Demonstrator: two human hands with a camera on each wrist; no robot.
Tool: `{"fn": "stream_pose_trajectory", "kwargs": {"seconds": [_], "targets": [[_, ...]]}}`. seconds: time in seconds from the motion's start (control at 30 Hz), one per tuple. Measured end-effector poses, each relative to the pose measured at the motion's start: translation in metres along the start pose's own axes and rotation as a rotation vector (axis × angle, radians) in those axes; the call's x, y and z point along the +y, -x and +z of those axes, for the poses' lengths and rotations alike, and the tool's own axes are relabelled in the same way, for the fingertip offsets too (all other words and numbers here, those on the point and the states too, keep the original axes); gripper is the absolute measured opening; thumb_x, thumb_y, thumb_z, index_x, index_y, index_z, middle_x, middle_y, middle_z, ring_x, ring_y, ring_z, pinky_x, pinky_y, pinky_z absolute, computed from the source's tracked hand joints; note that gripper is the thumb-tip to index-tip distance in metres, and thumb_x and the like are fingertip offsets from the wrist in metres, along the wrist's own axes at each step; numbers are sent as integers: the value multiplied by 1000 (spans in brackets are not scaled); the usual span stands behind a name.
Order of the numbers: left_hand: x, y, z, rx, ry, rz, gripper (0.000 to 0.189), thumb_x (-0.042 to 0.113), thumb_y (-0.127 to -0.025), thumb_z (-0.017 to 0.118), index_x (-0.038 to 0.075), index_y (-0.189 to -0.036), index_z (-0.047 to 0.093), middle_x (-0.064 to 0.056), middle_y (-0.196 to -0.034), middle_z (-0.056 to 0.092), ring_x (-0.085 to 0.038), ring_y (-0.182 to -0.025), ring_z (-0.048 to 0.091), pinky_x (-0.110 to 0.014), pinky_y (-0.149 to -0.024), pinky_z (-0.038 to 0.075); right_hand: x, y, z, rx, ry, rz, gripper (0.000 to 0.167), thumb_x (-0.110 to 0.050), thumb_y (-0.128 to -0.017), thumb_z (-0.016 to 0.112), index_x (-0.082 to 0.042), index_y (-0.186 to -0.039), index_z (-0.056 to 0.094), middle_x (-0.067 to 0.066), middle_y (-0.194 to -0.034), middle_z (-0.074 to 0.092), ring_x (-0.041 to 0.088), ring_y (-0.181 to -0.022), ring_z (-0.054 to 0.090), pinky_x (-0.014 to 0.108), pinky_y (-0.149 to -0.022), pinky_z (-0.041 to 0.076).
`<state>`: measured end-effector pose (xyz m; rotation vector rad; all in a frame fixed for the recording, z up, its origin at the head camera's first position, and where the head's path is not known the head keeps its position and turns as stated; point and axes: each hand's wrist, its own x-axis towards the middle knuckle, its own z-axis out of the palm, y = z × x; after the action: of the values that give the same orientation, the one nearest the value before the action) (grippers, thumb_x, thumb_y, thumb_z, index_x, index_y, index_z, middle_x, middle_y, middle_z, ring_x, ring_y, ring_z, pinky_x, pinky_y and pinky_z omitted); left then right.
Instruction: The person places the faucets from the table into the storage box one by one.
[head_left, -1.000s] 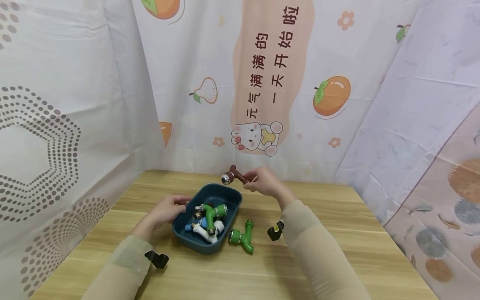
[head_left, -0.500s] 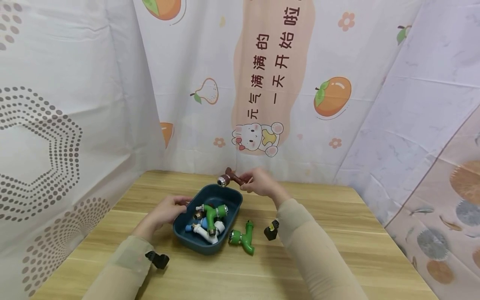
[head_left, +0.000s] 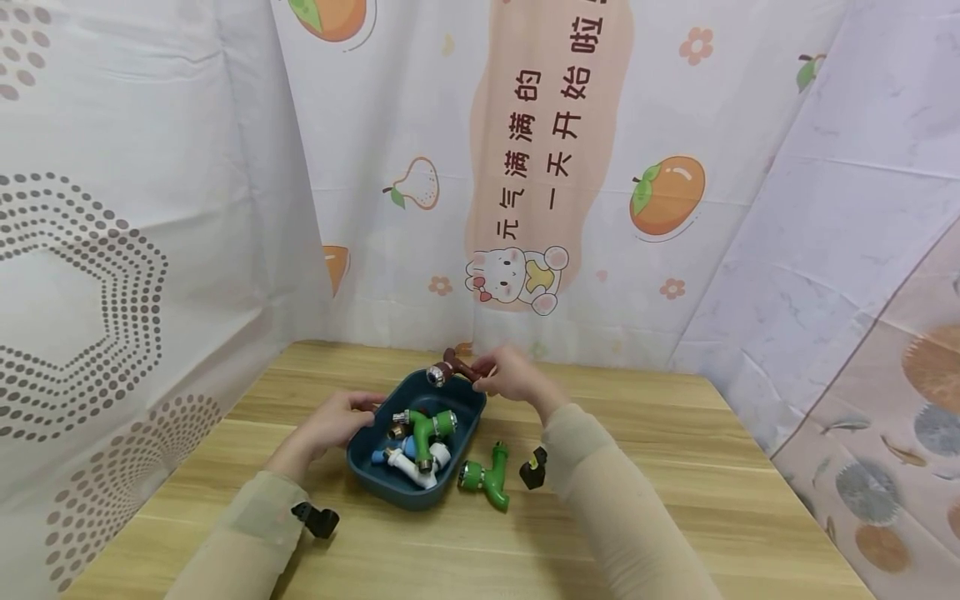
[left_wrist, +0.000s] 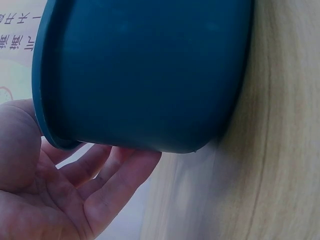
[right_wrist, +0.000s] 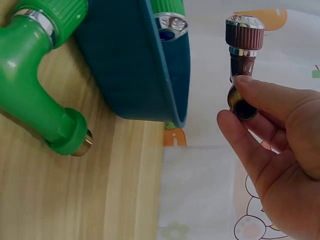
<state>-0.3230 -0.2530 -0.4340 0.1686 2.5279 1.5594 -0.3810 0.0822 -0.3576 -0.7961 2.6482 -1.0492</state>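
Observation:
My right hand (head_left: 513, 377) pinches a brown tap (head_left: 442, 371) between thumb and fingers, over the far right end of a dark blue plastic basin (head_left: 410, 497). In the right wrist view the tap's ribbed brown knob with its chrome cap (right_wrist: 245, 37) points up, above a threaded end near the fingertips. At the basin's left side my left hand (head_left: 336, 423) holds the rim, thumb at the edge and fingers against the outer wall. Inside lie a green tap (head_left: 422, 429), a white tap (head_left: 405, 463), a blue one (head_left: 378, 456) and a brown-bronze piece (head_left: 397, 430).
Another green tap (head_left: 491, 477) lies on the wooden table (head_left: 637, 467), just right of the basin. Printed curtains (head_left: 585, 275) hang behind the table and on both sides. A small black camera (head_left: 318, 521) is strapped at each wrist.
My right hand has carried the brown tap left and slightly down, from beside the basin to over its far end. The left hand and the basin have stayed in place.

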Motion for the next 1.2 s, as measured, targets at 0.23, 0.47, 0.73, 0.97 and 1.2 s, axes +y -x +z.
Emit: {"fn": "stream_pose_trajectory", "kwargs": {"seconds": [0.23,0.47,0.73,0.97,1.2], "targets": [[1,1,0,7,1,-5,45,6,-95,56,5,-139,61,-18,-124,62,-25,-91,63,-40,-65,59,0,-1,10,-4,19,-3,24,-9,-92,74,-6,-116,74,5,-102,71,17,-84,67,32,-73,58],[2,1,1,3,1,-20,44,6,-96,56,6,-140,62,-18,-125,62,-26,-93,63,-40,-67,60,-3,-3,19,-23,10,5,27,-8,-92,75,-4,-119,73,8,-109,71,19,-85,68,35,-73,59],[2,3,1,5,-4,-13,44,6,-96,56,5,-140,61,-18,-125,62,-26,-93,63,-41,-66,60,-11,-6,27,-35,61,-14,25,-7,-92,74,-4,-117,73,6,-101,70,18,-82,67,29,-69,57],[2,2,1,10,2,-19,45,6,-95,57,6,-140,61,-17,-124,62,-25,-91,63,-40,-65,59,-12,-10,33,-53,68,-1,25,-8,-92,74,-3,-117,73,4,-97,69,15,-76,68,28,-68,57],[1,1,1,15,1,-8,45,6,-95,57,6,-139,62,-17,-123,62,-25,-90,63,-40,-64,59,-10,-12,38,-45,95,-6,27,-9,-93,74,-4,-119,73,3,-97,70,12,-73,67,28,-69,56]]}}
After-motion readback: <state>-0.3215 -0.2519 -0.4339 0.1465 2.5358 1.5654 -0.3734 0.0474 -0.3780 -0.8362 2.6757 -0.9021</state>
